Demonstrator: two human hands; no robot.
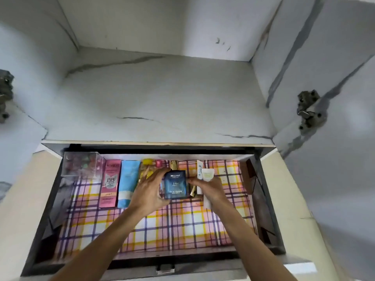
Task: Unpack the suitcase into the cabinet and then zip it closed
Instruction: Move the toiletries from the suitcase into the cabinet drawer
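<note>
The blue cologne box [175, 184] lies between both hands above the cabinet drawer [182, 226], long axis front-to-back, left hand [150, 191] and right hand [205, 187] each gripping one side

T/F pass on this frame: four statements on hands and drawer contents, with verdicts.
1. Both the left hand and the right hand hold the blue cologne box. True.
2. The drawer is closed. False: it is pulled open, its plaid liner showing.
3. The pink BB cream box lies right of the blue cologne box. False: it lies to its left, beside the light blue tube.
4. A clear box sits in the drawer's back left corner. True.
</note>
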